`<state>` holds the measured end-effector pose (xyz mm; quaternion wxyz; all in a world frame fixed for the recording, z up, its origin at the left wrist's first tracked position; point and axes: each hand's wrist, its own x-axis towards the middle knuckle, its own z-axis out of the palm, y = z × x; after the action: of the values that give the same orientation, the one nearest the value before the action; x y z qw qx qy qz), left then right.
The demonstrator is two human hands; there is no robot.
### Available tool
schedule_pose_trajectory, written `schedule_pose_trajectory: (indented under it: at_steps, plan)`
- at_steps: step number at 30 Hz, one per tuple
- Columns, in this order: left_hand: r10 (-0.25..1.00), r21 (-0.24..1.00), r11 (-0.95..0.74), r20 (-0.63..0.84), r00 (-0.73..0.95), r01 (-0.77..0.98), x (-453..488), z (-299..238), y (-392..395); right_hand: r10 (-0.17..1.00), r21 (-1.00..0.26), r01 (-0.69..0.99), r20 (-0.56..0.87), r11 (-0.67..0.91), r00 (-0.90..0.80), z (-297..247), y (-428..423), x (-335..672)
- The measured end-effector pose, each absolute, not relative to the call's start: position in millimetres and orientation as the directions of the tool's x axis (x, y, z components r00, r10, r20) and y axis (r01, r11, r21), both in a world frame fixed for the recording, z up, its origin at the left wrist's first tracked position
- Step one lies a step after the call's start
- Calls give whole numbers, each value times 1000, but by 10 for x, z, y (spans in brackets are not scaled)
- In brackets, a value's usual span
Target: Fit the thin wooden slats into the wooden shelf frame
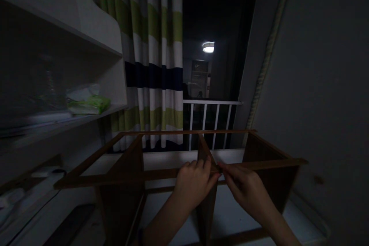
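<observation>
A brown wooden shelf frame (121, 178) with upright dividers stands in front of me on a white surface. My left hand (194, 182) is wrapped round the top of the middle divider (206, 207) where it meets the front rail. My right hand (245, 188) pinches the front rail (268, 164) just right of that joint, fingertips almost touching the left hand. The room is dim.
A white shelf unit (95, 42) on the left holds a green packet (89, 103). A striped curtain (152, 57) and a white railing (211, 117) are behind the frame. A grey wall (323, 84) is close on the right.
</observation>
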<state>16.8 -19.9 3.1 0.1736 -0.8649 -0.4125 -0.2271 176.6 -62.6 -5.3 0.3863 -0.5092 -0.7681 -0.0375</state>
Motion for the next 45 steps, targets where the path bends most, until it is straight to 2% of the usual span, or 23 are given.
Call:
schedule_pose_trajectory:
  at_steps: [5,9,14,19,29,38,45]
  plan:
    - [610,-123,-611,556,564,782,150,30,-194,787,-359,799,578,483,-215,181,-526,1780]
    - [590,-133,-617,574,568,775,143,20,-179,779,-305,801,557,515,-289,292,-476,1791]
    - [615,-133,-601,554,562,788,149,46,-177,748,-209,788,520,579,-412,347,-447,1810]
    - [629,-135,-598,533,567,790,144,70,-172,718,-165,753,481,638,-503,378,-402,1838]
    - [594,-151,-581,592,544,800,179,-12,-111,659,-167,705,550,689,-513,273,-365,1889]
    - [588,-128,-590,609,533,797,180,-35,-90,731,-157,787,512,597,-452,264,-404,1862]
    - [611,-116,-583,589,528,804,184,-13,-111,736,-249,759,542,602,-406,224,-439,1878]
